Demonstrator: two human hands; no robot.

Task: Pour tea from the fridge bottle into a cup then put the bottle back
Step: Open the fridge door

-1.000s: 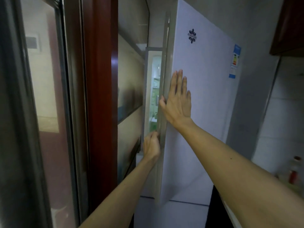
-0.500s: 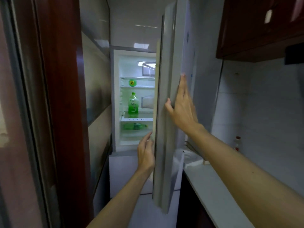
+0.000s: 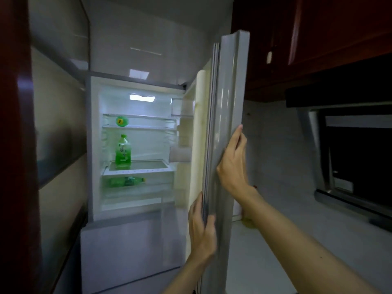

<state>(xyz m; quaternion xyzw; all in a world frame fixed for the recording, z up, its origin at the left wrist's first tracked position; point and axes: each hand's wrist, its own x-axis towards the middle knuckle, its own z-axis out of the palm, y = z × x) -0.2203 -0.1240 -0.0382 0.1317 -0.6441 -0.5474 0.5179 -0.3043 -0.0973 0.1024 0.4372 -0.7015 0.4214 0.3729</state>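
Observation:
The fridge [image 3: 93, 145] stands open and lit. A green tea bottle [image 3: 122, 151] stands upright on the middle glass shelf. A second green bottle [image 3: 127, 181] lies on its side on the shelf below, and a third [image 3: 121, 121] lies end-on on the top shelf. The fridge door [image 3: 227, 124] is swung wide, seen edge-on. My left hand [image 3: 201, 228] grips the door's inner edge low down. My right hand [image 3: 232, 164] rests flat against the door's outer face, higher up. No cup is in view.
A dark red door frame [image 3: 17, 145] fills the left edge. A grey countertop [image 3: 297, 240] runs along the right, under dark red wall cabinets [image 3: 318, 39] and a black range hood [image 3: 350, 145]. The fridge's lower drawer front [image 3: 127, 251] is closed.
The fridge door has swung from nearly closed to wide open, and the bottles inside have come into view. Both hands stayed on the door through the swing.

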